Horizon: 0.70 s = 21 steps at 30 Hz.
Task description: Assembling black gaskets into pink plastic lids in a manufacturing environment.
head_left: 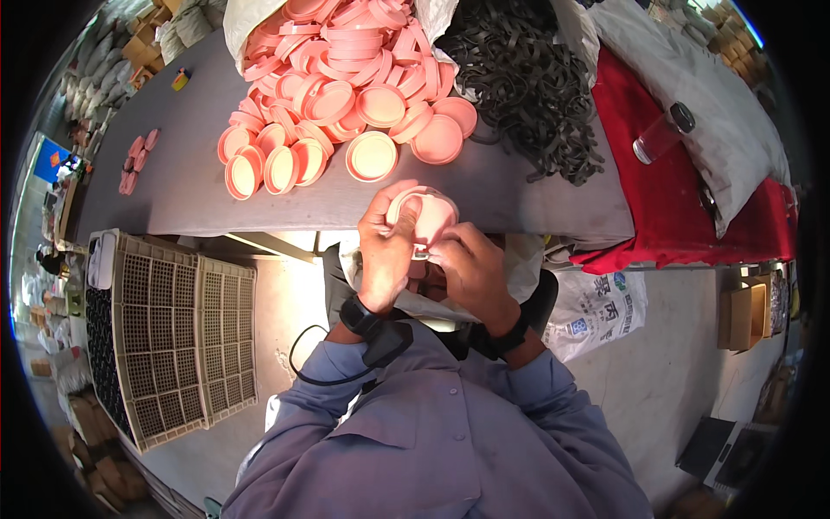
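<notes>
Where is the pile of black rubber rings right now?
In the head view the pile of black rubber rings lies on the grey table, upper centre-right, directly right of the heap of pink lids and left of the red cloth.

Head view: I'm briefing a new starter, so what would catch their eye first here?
First the heap of pink round lids spilling from a white sack onto the grey table. Right of it lies a tangle of black rings. At the table's near edge, left hand and right hand hold one pink lid.
</notes>
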### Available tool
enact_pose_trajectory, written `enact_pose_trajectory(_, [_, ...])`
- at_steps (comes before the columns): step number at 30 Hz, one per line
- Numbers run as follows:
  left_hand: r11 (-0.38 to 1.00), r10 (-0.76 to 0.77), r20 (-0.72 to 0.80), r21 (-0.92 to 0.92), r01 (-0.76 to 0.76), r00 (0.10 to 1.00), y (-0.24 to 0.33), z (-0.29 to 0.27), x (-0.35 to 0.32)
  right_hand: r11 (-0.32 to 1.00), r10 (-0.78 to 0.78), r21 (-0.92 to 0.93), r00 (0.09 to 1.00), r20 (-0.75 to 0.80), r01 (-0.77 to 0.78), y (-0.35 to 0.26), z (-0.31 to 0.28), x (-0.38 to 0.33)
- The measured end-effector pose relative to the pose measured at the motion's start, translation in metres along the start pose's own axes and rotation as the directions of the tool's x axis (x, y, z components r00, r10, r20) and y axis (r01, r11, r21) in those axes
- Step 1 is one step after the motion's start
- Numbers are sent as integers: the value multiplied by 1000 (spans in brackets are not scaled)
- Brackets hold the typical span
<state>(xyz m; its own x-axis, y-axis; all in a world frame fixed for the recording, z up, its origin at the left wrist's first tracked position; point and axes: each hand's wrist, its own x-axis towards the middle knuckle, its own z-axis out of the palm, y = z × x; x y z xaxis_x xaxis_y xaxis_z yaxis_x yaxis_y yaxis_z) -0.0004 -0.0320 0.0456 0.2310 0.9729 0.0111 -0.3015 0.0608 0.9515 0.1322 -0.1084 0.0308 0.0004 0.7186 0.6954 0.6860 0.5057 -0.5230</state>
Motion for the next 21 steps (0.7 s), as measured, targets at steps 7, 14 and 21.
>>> enact_pose_trajectory(7, [996,86,-65,-27,-88,994,-21,-8,-23,998,39,51,996,85,-44,10,-5,-5])
enact_pose_trajectory(14, [998,-34,-2,57,34,999,-12,-22,-58,404,683,700,703,198,-589,-3,29,-56])
enact_pose_trajectory(21, [971,-183,31,162,176,983,-96,-56,-68,874,476,-197,863,168,-444,17,47,-99])
